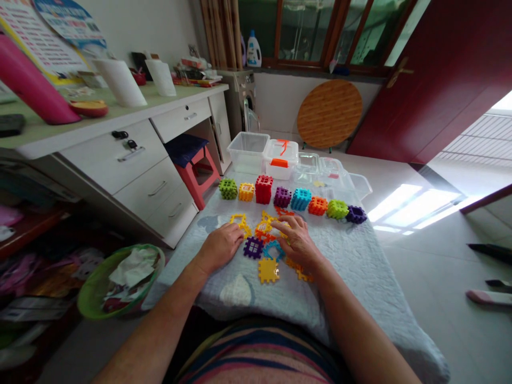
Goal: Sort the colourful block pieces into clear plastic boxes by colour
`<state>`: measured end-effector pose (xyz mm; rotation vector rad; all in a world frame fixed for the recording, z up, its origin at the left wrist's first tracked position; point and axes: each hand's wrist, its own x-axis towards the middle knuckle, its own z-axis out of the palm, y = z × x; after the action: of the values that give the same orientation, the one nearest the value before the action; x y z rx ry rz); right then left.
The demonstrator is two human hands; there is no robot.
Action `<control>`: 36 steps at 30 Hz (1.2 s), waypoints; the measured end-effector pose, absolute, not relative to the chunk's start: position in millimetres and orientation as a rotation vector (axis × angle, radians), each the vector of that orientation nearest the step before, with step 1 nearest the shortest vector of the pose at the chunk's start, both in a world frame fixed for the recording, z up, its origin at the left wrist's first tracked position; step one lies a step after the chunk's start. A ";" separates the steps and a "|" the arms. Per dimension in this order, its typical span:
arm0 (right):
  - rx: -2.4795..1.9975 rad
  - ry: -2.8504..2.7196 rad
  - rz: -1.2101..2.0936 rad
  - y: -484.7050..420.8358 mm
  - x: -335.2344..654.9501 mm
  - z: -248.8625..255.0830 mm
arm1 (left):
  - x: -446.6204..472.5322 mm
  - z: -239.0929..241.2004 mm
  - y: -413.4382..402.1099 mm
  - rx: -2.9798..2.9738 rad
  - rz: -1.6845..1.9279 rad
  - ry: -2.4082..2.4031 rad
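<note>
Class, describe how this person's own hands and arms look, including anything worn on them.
The left hand and right hand are ungloved. No sleeves or wristbands show on the forearms. A striped garment shows below, dark blue and pink among its bands.

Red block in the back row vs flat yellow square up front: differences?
Form: the red block is a raised, box-like build; the yellow square is one flat piece.
Surface: the red block's top has openings; the yellow square's face looks solid.
Shared: both rest on the cloth.
</note>
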<state>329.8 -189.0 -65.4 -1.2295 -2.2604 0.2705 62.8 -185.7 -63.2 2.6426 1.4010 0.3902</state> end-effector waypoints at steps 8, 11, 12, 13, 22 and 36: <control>-1.240 -2.083 0.321 -185.3 337.7 -73.6 | 62.0 -58.3 -185.3 2.549 0.388 1.343; -1.270 -1.979 0.356 -181.3 343.9 -75.6 | 60.8 -54.7 -184.5 2.538 0.456 1.338; -1.283 -1.947 0.364 -180.0 346.2 -76.2 | 59.4 -52.3 -184.3 2.524 0.497 1.334; -1.297 -1.919 0.369 -178.7 348.3 -76.9 | 57.4 -49.3 -184.1 2.494 0.543 1.331; -1.349 -1.857 0.449 -172.7 353.0 -86.2 | 40.2 -33.0 -177.0 1.976 0.685 1.419; -1.382 -1.790 0.409 -168.6 360.1 -89.9 | 45.7 -54.5 -137.9 2.389 0.501 1.454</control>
<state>360.1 -168.6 -89.9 -1.3818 -1.7898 0.4087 45.7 -137.9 -54.5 2.3895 1.4537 0.5014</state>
